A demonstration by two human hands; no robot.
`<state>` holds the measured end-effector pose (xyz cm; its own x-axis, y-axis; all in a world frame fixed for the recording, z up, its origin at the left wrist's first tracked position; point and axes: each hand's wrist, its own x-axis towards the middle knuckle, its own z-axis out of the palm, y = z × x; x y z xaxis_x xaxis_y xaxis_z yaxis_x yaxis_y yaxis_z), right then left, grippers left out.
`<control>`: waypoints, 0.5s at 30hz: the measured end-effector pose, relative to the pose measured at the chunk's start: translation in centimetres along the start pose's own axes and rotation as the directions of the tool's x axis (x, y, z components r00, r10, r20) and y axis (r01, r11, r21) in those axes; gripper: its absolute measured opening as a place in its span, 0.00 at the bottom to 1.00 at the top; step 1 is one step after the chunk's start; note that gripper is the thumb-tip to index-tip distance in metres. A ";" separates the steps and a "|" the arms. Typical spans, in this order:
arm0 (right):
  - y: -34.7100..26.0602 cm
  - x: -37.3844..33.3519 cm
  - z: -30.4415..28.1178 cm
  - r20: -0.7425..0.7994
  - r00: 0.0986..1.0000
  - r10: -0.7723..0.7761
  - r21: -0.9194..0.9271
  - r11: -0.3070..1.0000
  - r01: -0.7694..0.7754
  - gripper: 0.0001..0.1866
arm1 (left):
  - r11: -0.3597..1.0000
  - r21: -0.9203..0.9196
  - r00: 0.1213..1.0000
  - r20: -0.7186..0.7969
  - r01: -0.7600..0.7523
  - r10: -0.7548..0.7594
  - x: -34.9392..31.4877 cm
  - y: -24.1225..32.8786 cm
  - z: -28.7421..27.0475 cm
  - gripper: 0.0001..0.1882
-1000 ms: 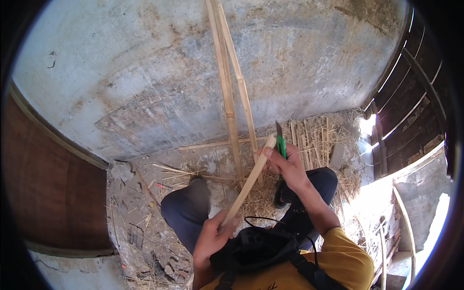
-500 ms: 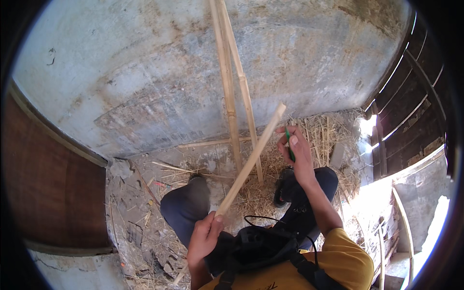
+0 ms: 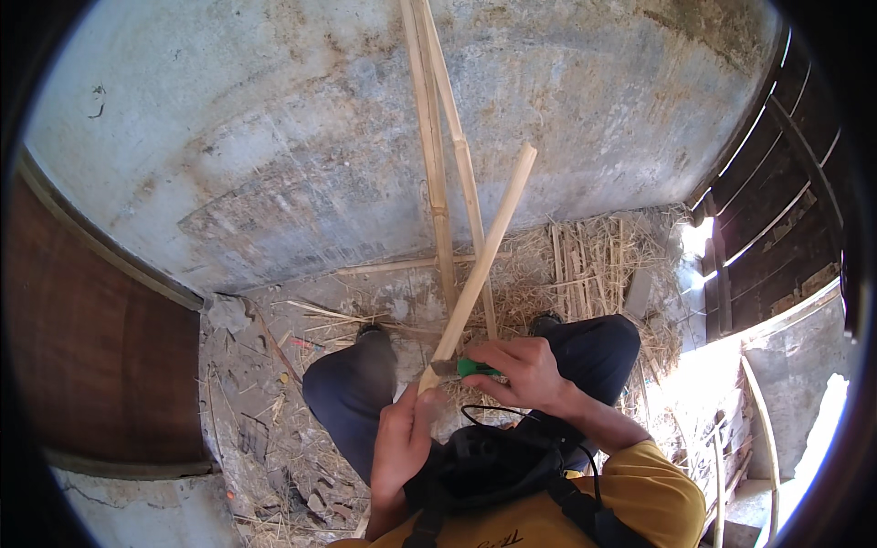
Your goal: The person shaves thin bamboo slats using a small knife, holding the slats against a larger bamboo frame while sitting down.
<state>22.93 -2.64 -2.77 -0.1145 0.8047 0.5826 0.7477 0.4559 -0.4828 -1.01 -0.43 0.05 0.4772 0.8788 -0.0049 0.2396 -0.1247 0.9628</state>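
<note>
My left hand point(image 3: 405, 438) is closed round the lower end of a long pale bamboo strip point(image 3: 491, 248). The strip slants up and away to the right, its far end raised in front of the wall. In my right hand point(image 3: 525, 373) is a knife point(image 3: 477, 367) with a green handle. Its short metal blade lies against the strip just above my left fingers. The edge's exact contact is too small to make out.
Two long bamboo strips point(image 3: 427, 155) lean on the stained wall point(image 3: 301, 155) ahead. Shavings and thin split sticks point(image 3: 585, 269) cover the floor beyond my right knee. A brown wooden panel point(image 3: 105, 338) stands at left. Scraps point(image 3: 301, 484) litter the lower left floor.
My right hand has come down and left, bringing the knife from beside the strip onto it. The strip has shifted away from me and stands a little steeper; my left hand moved slightly right.
</note>
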 end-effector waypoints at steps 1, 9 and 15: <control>0.0 -0.3 0.0 0.027 1.000 0.000 -0.010 1.000 0.000 0.18 | 1.000 -0.006 1.000 -0.004 -0.005 0.005 0.0 0.1 0.1 0.16; -0.1 0.1 0.1 -0.038 0.998 -0.041 -0.069 0.997 0.038 0.16 | 1.000 0.010 0.999 -0.034 -0.002 0.002 0.3 1.1 0.5 0.16; -0.3 0.3 -0.7 0.035 0.999 -0.023 -0.101 0.995 0.026 0.18 | 1.000 0.026 0.998 -0.057 -0.002 0.004 0.3 1.1 0.8 0.16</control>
<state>23.13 -2.82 -1.94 -0.1543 0.8071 0.5699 0.8065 0.4361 -0.3993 0.10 -0.67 0.91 0.4289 0.9033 0.0141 0.2607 -0.1386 0.9554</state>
